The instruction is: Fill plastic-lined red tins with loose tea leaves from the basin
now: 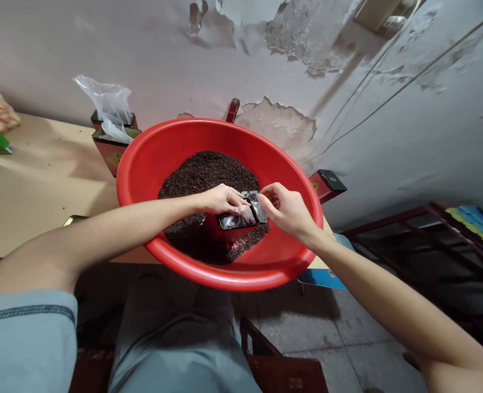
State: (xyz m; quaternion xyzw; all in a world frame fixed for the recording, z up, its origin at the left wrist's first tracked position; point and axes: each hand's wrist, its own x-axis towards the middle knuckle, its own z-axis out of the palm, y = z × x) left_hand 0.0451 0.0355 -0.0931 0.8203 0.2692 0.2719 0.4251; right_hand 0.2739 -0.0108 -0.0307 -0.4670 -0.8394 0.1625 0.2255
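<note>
The basin (228, 281) sits at the right end of the bench (40, 185), its rim jutting past the front edge. Inside, dark flakes (208, 169) heap up around the tin (227, 236), which stands in the basin with its lid (261, 212) swung open to the right. The left hand (221, 199) reaches in at the tin's mouth, fingers bent onto the clear bag (238, 219); whether they pinch it I cannot tell. The right hand (289, 208) is at the lid, its thumb and forefinger slightly apart; a grip cannot be made out. Two tins (113, 155) stand toward the back edge, left of the basin.
</note>
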